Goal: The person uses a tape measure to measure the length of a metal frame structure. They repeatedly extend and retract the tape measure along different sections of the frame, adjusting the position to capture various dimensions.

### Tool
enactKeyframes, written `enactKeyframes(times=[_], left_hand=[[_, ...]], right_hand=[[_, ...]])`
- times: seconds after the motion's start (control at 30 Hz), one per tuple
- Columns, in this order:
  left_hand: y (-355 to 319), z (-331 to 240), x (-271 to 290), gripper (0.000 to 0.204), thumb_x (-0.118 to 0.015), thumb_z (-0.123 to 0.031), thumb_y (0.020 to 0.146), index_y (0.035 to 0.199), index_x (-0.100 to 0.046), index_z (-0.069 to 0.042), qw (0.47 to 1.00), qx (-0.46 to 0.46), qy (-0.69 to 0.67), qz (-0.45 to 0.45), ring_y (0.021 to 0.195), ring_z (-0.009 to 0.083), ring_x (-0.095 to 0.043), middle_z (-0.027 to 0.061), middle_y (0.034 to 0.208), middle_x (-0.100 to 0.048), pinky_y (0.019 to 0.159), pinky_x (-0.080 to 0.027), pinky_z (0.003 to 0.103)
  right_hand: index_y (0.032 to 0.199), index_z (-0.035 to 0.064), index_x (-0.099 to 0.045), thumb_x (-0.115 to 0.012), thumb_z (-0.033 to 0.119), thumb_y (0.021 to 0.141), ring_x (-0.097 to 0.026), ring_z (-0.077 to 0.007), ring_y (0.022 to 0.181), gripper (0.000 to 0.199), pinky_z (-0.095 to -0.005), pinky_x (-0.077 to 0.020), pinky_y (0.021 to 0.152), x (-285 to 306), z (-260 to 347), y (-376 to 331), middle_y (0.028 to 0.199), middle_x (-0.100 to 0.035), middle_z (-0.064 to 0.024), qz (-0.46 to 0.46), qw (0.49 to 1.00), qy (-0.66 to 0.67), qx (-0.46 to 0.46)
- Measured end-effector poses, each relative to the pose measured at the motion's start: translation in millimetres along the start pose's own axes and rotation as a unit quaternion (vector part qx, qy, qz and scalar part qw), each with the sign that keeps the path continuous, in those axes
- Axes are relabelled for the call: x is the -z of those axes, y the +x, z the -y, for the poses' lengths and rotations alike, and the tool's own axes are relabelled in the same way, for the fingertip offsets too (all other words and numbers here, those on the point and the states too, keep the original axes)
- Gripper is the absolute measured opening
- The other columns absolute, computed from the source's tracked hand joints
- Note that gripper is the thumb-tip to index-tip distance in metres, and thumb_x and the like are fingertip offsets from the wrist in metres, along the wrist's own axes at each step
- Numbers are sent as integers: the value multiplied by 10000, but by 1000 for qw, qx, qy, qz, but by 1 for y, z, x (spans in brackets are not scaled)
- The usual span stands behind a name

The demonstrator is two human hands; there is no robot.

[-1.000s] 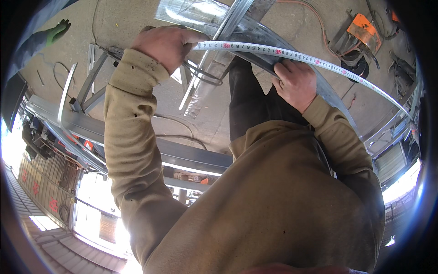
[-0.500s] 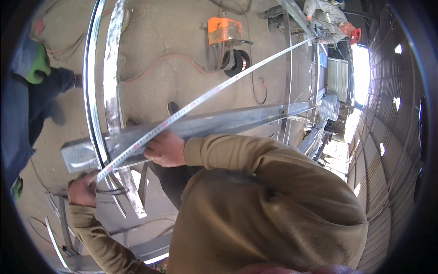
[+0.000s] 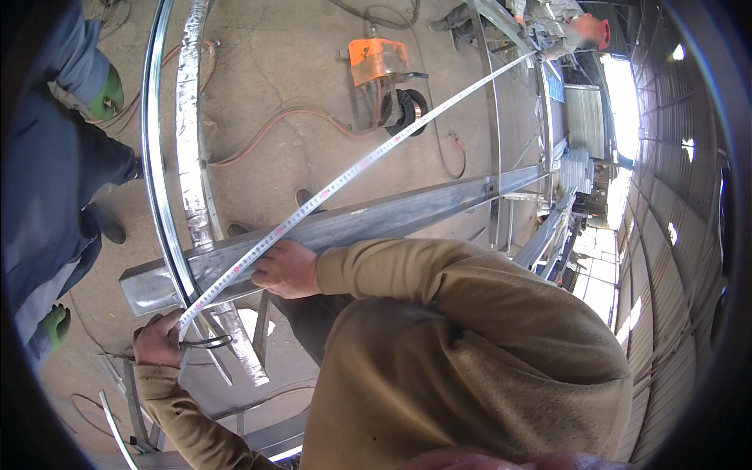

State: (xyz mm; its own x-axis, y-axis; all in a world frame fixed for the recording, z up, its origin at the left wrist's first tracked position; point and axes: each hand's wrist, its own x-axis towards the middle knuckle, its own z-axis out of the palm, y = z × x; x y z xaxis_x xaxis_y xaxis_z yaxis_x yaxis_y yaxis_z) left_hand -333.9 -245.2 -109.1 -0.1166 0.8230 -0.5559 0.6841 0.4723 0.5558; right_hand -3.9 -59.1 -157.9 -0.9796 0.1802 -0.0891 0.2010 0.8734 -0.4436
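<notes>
A pale tape measure (image 3: 342,180) is stretched taut in a long diagonal, crossing above a large grey steel box tube (image 3: 368,215). My left hand (image 3: 159,338) is closed on its near end, just past the tube's left end; a thin dark cord loop (image 3: 210,342) hangs beside the fingers. On the near side of the tube, my right hand (image 3: 286,270) rests with its fingers loosely bent against the metal, close under the tape. At the far right, a person in a red helmet (image 3: 593,31) has a hand at the tape's other end.
Shiny metal strips (image 3: 190,133) lie crosswise over the tube's left end. Another person in dark blue with green gloves (image 3: 107,95) stands at the left. An orange machine (image 3: 377,61) with a wire spool and a red hose (image 3: 286,115) sits on the floor beyond.
The whole view has shifted slightly, so the tube and my hands appear lower and more to the right. Both hands keep their places; the person at the left shows more fully.
</notes>
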Motion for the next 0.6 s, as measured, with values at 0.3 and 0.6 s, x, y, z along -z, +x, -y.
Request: enactKeyframes(times=[0.3, 0.6], left_hand=[[1, 3, 1, 298, -666, -145, 944, 1219, -771, -187, 1000, -17, 26, 5, 919, 385, -720, 139, 1001, -742, 804, -573, 473], [2, 4, -1, 301, -674, -120, 922, 1198, -780, -174, 1000, -5, 23, 6, 880, 365, -726, 138, 962, -737, 787, -578, 464]], right_hand=[[954, 157, -696, -692, 295, 849, -712, -280, 931, 174, -457, -526, 857, -7, -2, 0, 943, -699, -52, 7, 1000, -4, 10], [920, 160, -649, -731, 286, 827, -695, -273, 942, 176, -450, -529, 879, -4, 0, -2, 928, -662, -39, 5, 1000, 6, -3]])
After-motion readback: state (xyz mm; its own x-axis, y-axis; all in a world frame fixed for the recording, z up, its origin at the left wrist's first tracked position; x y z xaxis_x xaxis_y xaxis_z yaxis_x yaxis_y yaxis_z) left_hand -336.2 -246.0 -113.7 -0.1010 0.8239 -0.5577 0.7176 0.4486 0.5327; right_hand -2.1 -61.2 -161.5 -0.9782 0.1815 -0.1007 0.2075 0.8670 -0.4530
